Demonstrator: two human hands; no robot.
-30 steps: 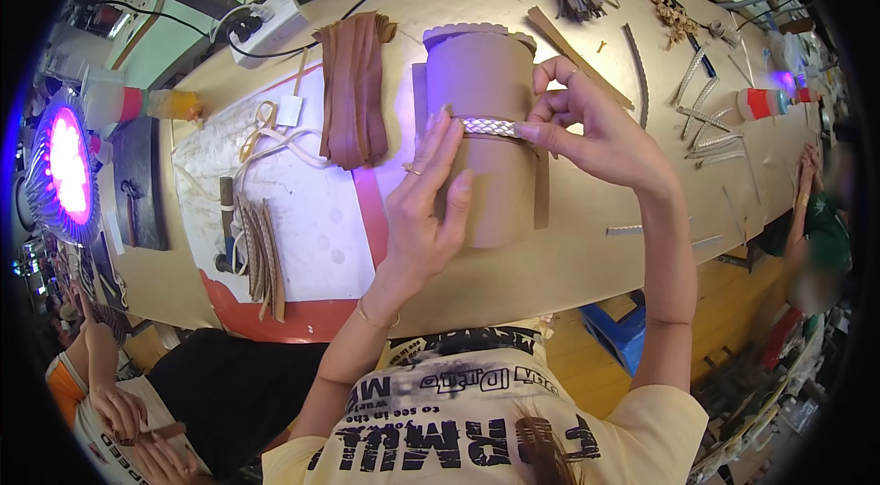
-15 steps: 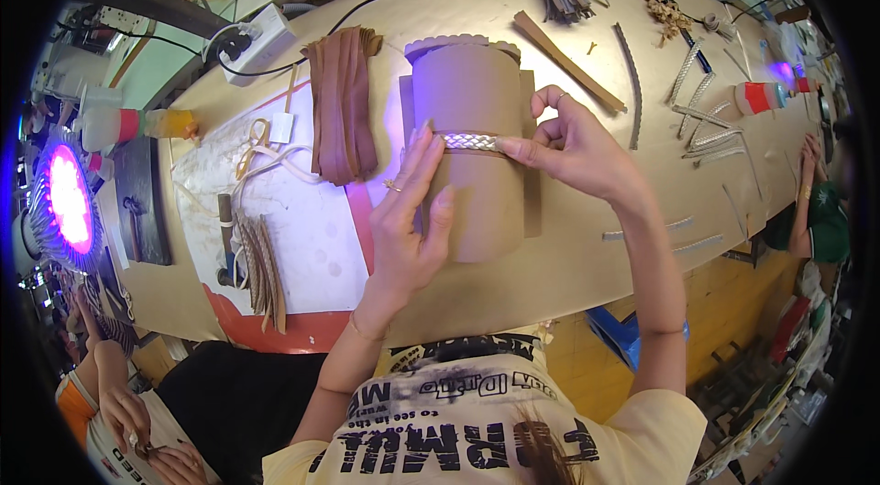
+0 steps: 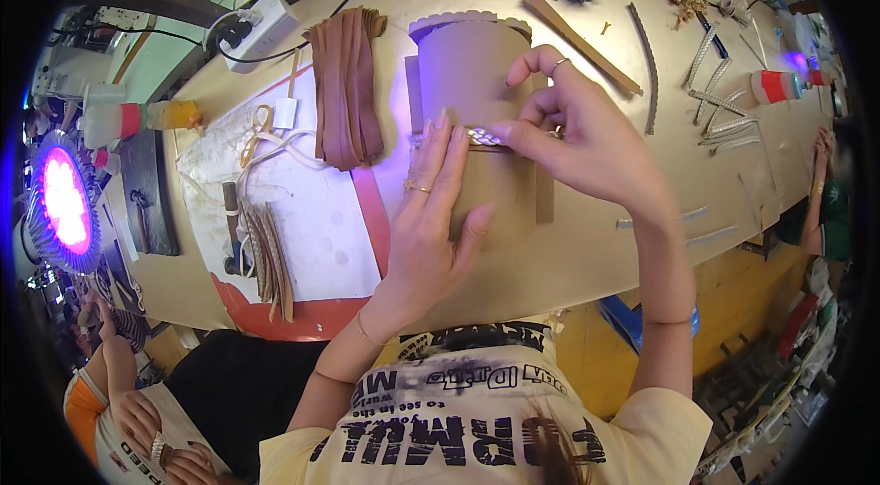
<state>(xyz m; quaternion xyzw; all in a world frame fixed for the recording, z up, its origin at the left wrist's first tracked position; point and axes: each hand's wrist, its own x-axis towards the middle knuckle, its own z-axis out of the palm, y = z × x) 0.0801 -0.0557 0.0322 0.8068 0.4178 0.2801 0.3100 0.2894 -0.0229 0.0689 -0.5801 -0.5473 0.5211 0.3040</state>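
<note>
Fingers (image 3: 513, 132) of both hands on braided strip (image 3: 483, 136) — across brown cylinder (image 3: 467, 72)

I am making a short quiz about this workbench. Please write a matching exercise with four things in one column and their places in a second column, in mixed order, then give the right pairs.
Things:
1. brown cylinder
2. braided strip
3. folded brown straps
4. purple lamp

Places:
A. at the far left edge of the view
B. flat on the bench, left of the cylinder
C. under the left hand and right hand
D. across the cylinder, at the fingertips

Pairs: 1-C, 2-D, 3-B, 4-A
</note>
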